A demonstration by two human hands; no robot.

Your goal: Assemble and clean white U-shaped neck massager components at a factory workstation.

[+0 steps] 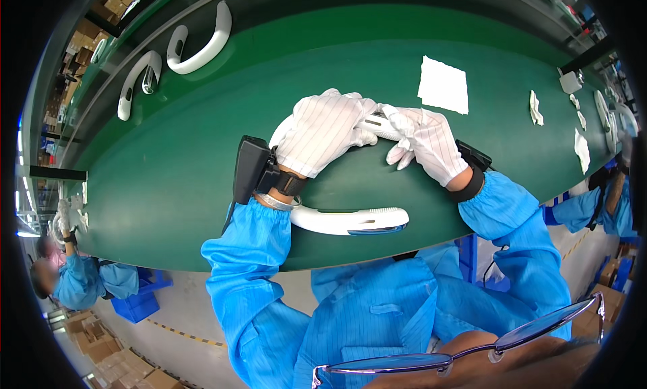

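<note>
A white curved neck fan (354,220) lies open-side to the right in front of me, one arm nearest the table's front edge. Its far arm (379,124), with a small dark slot, passes between my gloved hands. My left hand (325,130), in a white striped glove, is closed over that far arm near the bend. At the arm's tip, my right hand (423,134) has its gloved fingers closed around the end. Whether a cloth is also pinched there, I cannot tell. Beyond my right hand a white square cloth (443,86) lies flat.
Two more white neck fans, one (202,49) upright-curved and one (139,82) beside it, rest at the far left of the green table (242,99). Crumpled white cloths (581,151) lie at right. Co-workers in blue (81,281) sit at both sides.
</note>
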